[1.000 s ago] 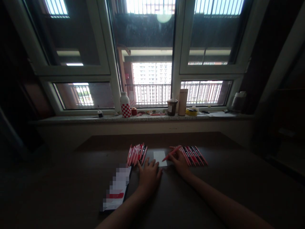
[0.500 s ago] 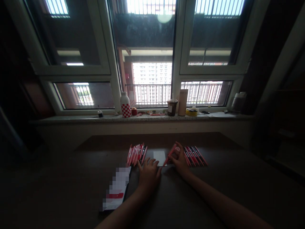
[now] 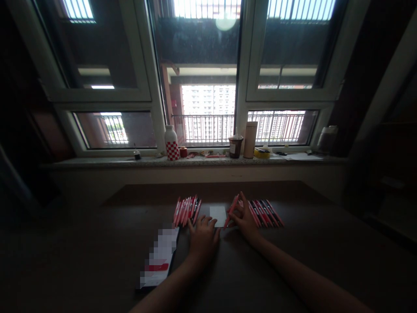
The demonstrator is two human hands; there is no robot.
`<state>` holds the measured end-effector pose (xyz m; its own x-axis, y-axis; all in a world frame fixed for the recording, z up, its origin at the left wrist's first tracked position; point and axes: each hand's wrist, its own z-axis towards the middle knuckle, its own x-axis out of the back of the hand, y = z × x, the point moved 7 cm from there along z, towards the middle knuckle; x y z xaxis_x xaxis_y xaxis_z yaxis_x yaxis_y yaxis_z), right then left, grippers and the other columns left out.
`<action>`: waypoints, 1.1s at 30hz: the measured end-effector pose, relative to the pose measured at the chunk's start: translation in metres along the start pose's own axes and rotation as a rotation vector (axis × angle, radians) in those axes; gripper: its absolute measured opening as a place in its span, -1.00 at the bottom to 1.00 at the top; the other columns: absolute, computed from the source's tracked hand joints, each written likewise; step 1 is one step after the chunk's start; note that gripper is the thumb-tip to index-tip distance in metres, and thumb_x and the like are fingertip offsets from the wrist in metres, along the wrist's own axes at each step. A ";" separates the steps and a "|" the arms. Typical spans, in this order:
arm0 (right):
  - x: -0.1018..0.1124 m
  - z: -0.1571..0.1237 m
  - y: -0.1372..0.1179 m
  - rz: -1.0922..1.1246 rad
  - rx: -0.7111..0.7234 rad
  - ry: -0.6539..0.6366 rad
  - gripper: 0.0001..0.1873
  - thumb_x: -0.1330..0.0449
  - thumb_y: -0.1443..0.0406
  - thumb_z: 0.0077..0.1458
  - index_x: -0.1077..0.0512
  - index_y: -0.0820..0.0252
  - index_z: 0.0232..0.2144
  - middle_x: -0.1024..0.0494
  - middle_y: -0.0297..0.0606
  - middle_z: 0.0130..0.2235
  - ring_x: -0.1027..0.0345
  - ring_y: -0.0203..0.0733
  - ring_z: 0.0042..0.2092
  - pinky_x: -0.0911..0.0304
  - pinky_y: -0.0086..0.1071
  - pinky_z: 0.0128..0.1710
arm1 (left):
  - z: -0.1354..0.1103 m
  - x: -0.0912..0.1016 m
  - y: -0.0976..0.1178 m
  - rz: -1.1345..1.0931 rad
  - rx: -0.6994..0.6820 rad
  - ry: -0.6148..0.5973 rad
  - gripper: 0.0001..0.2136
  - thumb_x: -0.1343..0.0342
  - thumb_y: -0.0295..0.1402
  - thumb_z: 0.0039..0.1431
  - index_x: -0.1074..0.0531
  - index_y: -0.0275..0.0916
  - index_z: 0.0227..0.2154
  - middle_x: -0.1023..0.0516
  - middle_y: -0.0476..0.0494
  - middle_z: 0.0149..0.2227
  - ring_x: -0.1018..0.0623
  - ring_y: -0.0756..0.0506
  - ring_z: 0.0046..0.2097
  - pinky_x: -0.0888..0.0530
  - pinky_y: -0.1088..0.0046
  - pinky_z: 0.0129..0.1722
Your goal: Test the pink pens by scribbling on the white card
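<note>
My left hand [image 3: 202,237] lies on the table with its fingers spread, the fingertips at the near left edge of a small white paper sheet [image 3: 217,215]. A slim pink pen [image 3: 232,209] is in my right hand [image 3: 245,221], tilted, with its lower end close to the sheet's near right corner. The index finger points up while the thumb and other fingers are at the pen. Left of the sheet lies a row of pink and dark pens [image 3: 185,211]. A second row of pens [image 3: 265,213], pink, red and black, sits just right of my right hand.
A flat dark-edged case or box [image 3: 161,256] with a white, partly blurred top lies left of my left forearm. On the windowsill [image 3: 202,161] stand a checkered bottle [image 3: 171,143], a drink cup [image 3: 235,147], a tan tumbler [image 3: 250,140] and a yellow item [image 3: 262,153].
The pen in my right hand has shifted slightly at its upper end, and my index finger has lifted off it. My left hand has stayed nearly still.
</note>
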<state>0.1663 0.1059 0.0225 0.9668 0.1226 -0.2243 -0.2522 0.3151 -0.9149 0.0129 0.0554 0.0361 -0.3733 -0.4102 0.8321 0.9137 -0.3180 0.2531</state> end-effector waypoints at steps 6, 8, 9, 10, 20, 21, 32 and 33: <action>0.001 0.001 0.003 -0.017 0.014 -0.007 -0.17 -0.28 0.19 -0.04 0.10 -0.06 0.16 -0.42 -0.33 -0.25 -0.40 -0.21 -0.36 -0.42 -0.35 -0.53 | 0.000 0.001 0.001 0.002 0.004 -0.002 -0.75 0.01 -0.26 0.17 -0.42 -0.06 -0.10 -0.49 -0.09 -0.03 -0.34 -0.20 0.10 0.08 -0.20 0.19; 0.003 0.002 0.005 -0.033 0.018 0.000 -0.26 -0.27 0.18 -0.03 0.02 -0.02 0.11 -0.42 -0.32 -0.24 -0.39 -0.21 -0.36 -0.41 -0.35 -0.52 | 0.000 0.001 0.001 -0.005 0.006 0.001 -0.75 0.00 -0.26 0.17 -0.42 -0.07 -0.10 -0.49 -0.09 -0.04 -0.35 -0.19 0.10 0.08 -0.20 0.19; 0.004 0.003 0.006 -0.041 0.015 0.001 -0.31 -0.26 0.17 -0.03 -0.03 0.00 0.09 -0.41 -0.31 -0.24 -0.39 -0.21 -0.35 -0.40 -0.35 -0.52 | 0.000 0.001 0.001 -0.009 0.005 0.002 -0.75 0.01 -0.26 0.17 -0.42 -0.07 -0.10 -0.49 -0.09 -0.04 -0.35 -0.19 0.10 0.08 -0.20 0.19; 0.005 0.004 0.008 -0.053 0.013 0.003 -0.36 -0.26 0.16 -0.03 -0.09 0.02 0.06 -0.41 -0.30 -0.24 -0.39 -0.20 -0.35 -0.39 -0.34 -0.51 | 0.000 0.002 0.001 -0.012 0.003 0.005 -0.75 0.01 -0.26 0.18 -0.41 -0.07 -0.10 -0.49 -0.10 -0.04 -0.35 -0.19 0.10 0.08 -0.20 0.20; 0.007 0.007 0.000 -0.432 0.145 -0.055 -0.59 -0.07 0.18 0.13 -0.38 0.11 0.02 -0.39 -0.22 -0.21 -0.29 -0.20 -0.28 -0.28 -0.36 -0.35 | 0.001 0.006 0.001 0.041 0.011 0.061 -0.70 0.03 -0.30 0.18 -0.36 -0.09 -0.02 -0.48 -0.12 -0.05 -0.40 -0.17 0.05 -0.04 -0.14 0.18; 0.004 0.005 -0.004 -0.489 0.173 -0.080 -0.61 -0.05 0.19 0.15 -0.40 0.10 0.01 -0.39 -0.24 -0.25 -0.28 -0.22 -0.29 -0.27 -0.35 -0.31 | 0.001 0.006 0.000 0.055 0.013 0.075 -0.68 0.04 -0.30 0.19 -0.34 -0.10 0.01 -0.47 -0.13 -0.04 -0.40 -0.17 0.05 -0.07 -0.12 0.18; -0.013 -0.007 -0.012 -0.700 0.290 -0.260 -0.69 -0.04 0.36 0.18 -0.48 0.07 -0.09 -0.45 -0.23 -0.22 -0.30 -0.17 -0.15 -0.21 -0.29 -0.12 | 0.001 0.013 -0.002 0.133 0.016 0.183 -0.59 0.17 -0.32 0.26 -0.17 -0.10 0.16 -0.33 -0.20 0.13 -0.30 -0.17 0.15 -0.13 0.05 0.17; -0.014 -0.007 -0.011 -0.703 0.290 -0.274 -0.70 -0.04 0.35 0.18 -0.49 0.06 -0.10 -0.45 -0.23 -0.23 -0.30 -0.17 -0.16 -0.21 -0.29 -0.13 | 0.002 0.013 -0.002 0.118 0.022 0.164 -0.61 0.17 -0.33 0.25 -0.20 -0.08 0.13 -0.33 -0.18 0.13 -0.30 -0.17 0.14 -0.13 0.05 0.17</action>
<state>0.1558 0.0936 0.0335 0.8683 0.0191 0.4957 0.3739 0.6314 -0.6793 0.0068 0.0521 0.0472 -0.2832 -0.5778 0.7654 0.9552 -0.2419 0.1708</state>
